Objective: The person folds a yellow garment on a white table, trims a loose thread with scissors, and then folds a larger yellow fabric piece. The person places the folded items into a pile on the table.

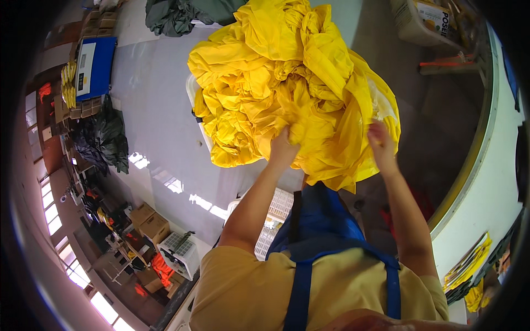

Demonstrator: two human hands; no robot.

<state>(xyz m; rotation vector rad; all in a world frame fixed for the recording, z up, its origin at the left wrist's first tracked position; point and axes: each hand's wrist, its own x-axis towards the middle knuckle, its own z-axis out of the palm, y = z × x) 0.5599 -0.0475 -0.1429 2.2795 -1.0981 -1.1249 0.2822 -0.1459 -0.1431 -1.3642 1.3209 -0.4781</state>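
A large heap of crumpled yellow fabric (243, 83), thin and slightly shiny, spreads in front of me. My left hand (282, 148) is closed on its near edge, the fingertips lost among blurred folds. At the right side of the heap, my right hand (382, 142) has its fingers curled in against a loose yellow flap; they are smeared by motion. Beside that hand a whitish patch (381, 99) shows on the fabric. Under the heap, the rim of a white container (193, 91) peeks out at the left.
Dark green fabric (187, 15) lies beyond the heap, with another dark pile (105, 135) at left. A bin of packages (428, 25) stands far right. White crates (273, 218) sit near my left arm. A long white table (480, 182) curves along the right.
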